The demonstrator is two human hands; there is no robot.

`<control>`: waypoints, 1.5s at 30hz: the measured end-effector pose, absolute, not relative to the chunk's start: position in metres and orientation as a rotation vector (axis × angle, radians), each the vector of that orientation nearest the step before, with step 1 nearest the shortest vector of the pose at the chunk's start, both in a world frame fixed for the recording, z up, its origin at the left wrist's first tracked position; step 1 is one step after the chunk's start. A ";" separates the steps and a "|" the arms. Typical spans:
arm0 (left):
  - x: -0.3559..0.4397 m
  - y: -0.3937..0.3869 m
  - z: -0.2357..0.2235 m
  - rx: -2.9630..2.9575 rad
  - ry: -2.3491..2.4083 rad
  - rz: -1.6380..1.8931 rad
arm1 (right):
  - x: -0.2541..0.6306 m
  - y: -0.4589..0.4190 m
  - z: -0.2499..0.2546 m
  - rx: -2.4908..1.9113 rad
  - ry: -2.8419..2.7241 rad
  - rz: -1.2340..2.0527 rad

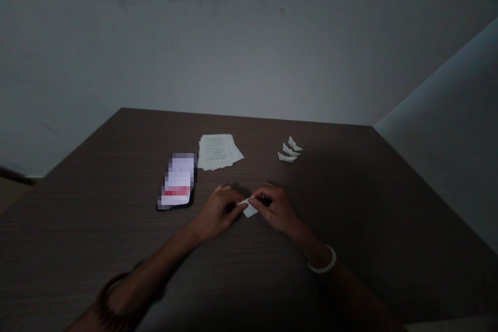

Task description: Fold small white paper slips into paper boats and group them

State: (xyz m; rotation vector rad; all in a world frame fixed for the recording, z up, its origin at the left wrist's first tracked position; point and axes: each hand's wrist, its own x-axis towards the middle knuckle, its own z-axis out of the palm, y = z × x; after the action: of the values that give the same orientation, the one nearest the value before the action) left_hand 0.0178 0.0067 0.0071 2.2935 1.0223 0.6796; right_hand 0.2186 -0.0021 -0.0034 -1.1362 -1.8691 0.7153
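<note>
A small folded piece of white paper point(250, 210) lies low over the table between my two hands. My left hand point(220, 210) pinches its left corner between thumb and fingers. On the other side, my right hand point(276, 208) grips its upper right edge, with the thumb on top. Part of the paper is hidden under the fingers. Beyond my right hand stand several small folded paper boats point(290, 151), set close together in a row.
The brown table point(116, 176) meets a grey wall point(249, 62) at its far edge. A stack of printed paper sheets point(218, 150) lies beyond my left hand. Left of it rests a phone point(178, 180) with a lit, blurred screen.
</note>
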 end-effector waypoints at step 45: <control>0.020 0.007 0.008 2.201 1.023 1.136 | 0.212 -0.003 -0.008 -1.242 -1.540 0.847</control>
State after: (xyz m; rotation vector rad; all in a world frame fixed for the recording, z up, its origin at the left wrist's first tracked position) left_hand 0.0195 0.0074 0.0084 2.2008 1.0230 1.1362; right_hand 0.2120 -0.0025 -0.0084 -1.2417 -1.5397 0.8468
